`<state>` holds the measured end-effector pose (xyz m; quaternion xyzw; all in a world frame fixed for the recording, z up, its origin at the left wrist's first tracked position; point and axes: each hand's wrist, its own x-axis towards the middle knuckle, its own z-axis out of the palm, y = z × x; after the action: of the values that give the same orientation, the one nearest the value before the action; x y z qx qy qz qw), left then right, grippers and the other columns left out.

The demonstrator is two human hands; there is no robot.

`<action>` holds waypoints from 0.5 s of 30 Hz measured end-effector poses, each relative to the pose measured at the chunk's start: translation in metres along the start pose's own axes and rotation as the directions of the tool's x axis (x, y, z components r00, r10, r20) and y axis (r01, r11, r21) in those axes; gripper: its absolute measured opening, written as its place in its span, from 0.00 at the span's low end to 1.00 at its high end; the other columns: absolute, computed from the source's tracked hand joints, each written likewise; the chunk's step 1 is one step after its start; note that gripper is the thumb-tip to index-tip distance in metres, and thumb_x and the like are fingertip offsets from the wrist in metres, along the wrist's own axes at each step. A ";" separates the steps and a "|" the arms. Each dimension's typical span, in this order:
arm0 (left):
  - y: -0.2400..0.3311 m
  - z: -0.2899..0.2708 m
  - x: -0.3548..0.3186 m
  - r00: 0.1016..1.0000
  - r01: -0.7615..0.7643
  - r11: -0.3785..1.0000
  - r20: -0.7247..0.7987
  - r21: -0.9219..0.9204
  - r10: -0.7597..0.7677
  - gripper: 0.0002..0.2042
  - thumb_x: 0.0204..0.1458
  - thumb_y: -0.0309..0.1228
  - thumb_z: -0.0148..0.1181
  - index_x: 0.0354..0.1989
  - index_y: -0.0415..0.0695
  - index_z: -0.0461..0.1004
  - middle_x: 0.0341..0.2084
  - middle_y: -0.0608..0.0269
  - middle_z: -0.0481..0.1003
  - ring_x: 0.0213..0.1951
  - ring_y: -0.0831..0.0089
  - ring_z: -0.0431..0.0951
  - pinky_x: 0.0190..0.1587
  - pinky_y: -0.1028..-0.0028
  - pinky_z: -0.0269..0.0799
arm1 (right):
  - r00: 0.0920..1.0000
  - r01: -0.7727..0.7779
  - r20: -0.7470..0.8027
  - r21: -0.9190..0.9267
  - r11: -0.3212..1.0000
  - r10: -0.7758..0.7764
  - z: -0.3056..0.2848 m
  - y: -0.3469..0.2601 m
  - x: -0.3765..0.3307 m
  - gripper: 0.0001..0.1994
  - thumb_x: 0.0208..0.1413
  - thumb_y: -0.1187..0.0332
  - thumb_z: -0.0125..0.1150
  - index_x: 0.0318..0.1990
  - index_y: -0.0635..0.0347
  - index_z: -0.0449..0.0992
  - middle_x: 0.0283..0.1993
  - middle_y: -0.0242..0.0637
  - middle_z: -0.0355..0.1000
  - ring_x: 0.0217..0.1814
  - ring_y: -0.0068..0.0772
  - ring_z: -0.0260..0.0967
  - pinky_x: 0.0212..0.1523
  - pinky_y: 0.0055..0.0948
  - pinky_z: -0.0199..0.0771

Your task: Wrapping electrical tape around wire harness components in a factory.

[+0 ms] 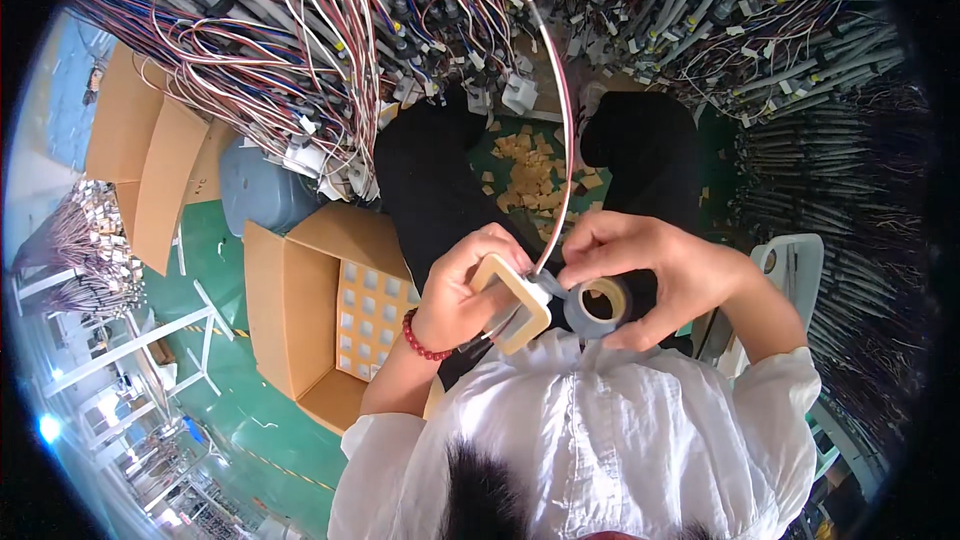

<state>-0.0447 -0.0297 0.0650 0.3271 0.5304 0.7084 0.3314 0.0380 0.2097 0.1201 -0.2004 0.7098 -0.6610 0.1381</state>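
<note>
Pinching the tape roll (598, 305) at frame centre, my right hand (655, 275) sits just right of the tan frame (515, 302) clamped in my left hand (465, 290); the wire (565, 130) runs upward between them.

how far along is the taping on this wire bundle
Done: many finished-looking harnesses hang ahead. In hand: the left hand holds a tan square frame at the wire bundle, while the right hand holds the grey tape roll, its strip reaching the bundle. Left: the bundle's long upper stretch shows no tape.

Matt tape roll (598, 306) — cardboard core.
</note>
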 end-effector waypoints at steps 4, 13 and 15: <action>0.004 0.011 -0.001 0.991 0.100 0.988 -0.100 0.121 -0.088 0.14 0.43 0.12 0.58 0.36 0.40 0.64 0.32 0.59 0.71 0.33 0.71 0.76 0.35 0.77 0.72 | 0.995 0.055 0.082 0.083 0.995 -0.062 -0.005 0.004 0.003 0.28 0.34 0.70 0.70 0.48 0.65 0.73 0.45 0.45 0.67 0.48 0.44 0.65 0.51 0.34 0.64; 0.024 0.007 0.019 0.868 -0.412 0.122 0.348 0.903 0.355 0.07 0.40 0.21 0.58 0.22 0.43 0.65 0.29 0.61 0.72 0.29 0.68 0.78 0.26 0.75 0.74 | 0.931 -0.312 0.002 0.526 0.792 0.365 0.003 0.033 0.004 0.17 0.49 0.63 0.66 0.40 0.69 0.78 0.31 0.35 0.72 0.30 0.24 0.69 0.33 0.23 0.72; 0.028 0.009 0.019 0.846 -0.438 -0.047 0.429 0.898 0.316 0.07 0.40 0.26 0.59 0.22 0.45 0.66 0.29 0.59 0.72 0.30 0.65 0.77 0.27 0.72 0.75 | 0.889 -0.313 -0.035 0.683 0.660 0.457 0.011 0.037 0.004 0.18 0.50 0.58 0.64 0.36 0.68 0.78 0.30 0.35 0.72 0.29 0.24 0.69 0.29 0.24 0.73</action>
<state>-0.0519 -0.0152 0.0965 0.6247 0.7352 0.2086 -0.1604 0.0357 0.1993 0.0826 0.0858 0.4657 -0.8403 0.2640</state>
